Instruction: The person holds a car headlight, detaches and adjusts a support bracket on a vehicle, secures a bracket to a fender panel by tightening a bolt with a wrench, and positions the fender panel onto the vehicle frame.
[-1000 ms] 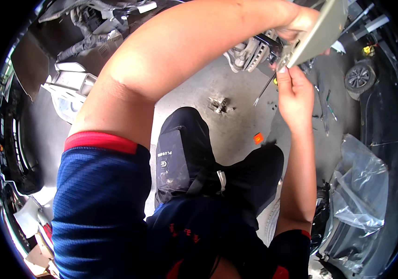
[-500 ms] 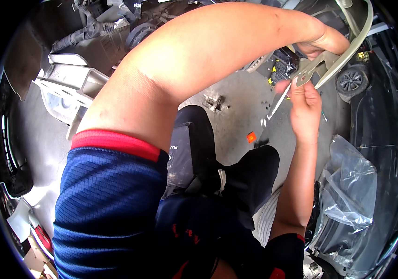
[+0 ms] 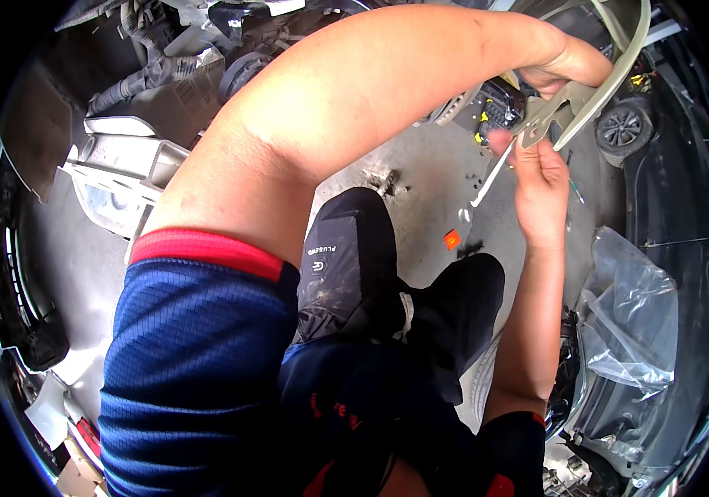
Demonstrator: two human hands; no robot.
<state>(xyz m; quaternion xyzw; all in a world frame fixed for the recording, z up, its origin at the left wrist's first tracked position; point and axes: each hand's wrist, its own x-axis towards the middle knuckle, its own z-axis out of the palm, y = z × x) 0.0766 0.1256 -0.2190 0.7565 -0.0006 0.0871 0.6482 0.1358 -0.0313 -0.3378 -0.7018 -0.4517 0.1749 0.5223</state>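
Note:
My left hand (image 3: 574,66) reaches across the upper right and grips a curved grey-green metal bracket (image 3: 611,70). Just below it my right hand (image 3: 539,186) holds a thin silvery wrench (image 3: 491,174) by its upper end, close to the bracket's lower tab; the tool slants down to the left. My left arm in a blue sleeve with a red band crosses the whole picture. My dark-trousered knees (image 3: 354,265) are below the hands.
Grey concrete floor (image 3: 421,190) lies beneath, with a small orange piece (image 3: 451,239) and a loose metal part (image 3: 387,180). White car body parts (image 3: 118,178) lie at left, a wheel (image 3: 622,130) at upper right, crumpled clear plastic sheet (image 3: 632,323) at right.
Both hands and the bracket have shifted right and upward in view; the bracket has turned so its curved edge shows. The right hand stays just under it with the wrench.

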